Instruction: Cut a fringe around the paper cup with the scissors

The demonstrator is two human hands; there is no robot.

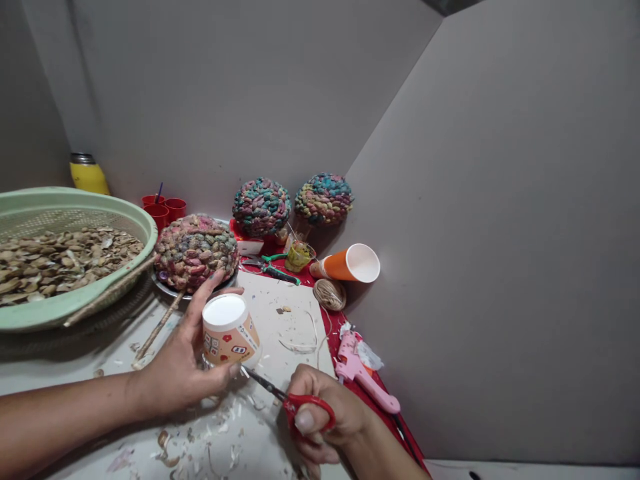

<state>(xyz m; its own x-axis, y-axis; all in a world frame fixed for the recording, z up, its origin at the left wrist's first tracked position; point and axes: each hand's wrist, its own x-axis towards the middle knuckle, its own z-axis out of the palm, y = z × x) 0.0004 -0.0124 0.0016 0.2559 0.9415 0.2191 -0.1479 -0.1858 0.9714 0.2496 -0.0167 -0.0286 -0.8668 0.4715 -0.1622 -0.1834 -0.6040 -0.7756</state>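
My left hand [187, 360] holds a patterned paper cup [231, 340] from its left side, with the white round end facing up. The thumb rests low on the cup's front and the fingers reach behind it. My right hand [320, 413] grips red-handled scissors [309, 404]. Their dark blades point up and left, and the tips are at the cup's lower edge beside my left thumb. Behind the cup, a ball covered in coloured shells or seeds [196, 252] rests on a metal plate, close to my left fingertips.
A green basket [145, 227] of shell-like pieces stands left. Behind are red cups [175, 209], two coloured balls [262, 205] and green-handled pliers [280, 271]. An orange cup [345, 265], twine [329, 294] and a pink glue gun [367, 381] lie right. Scraps litter the front.
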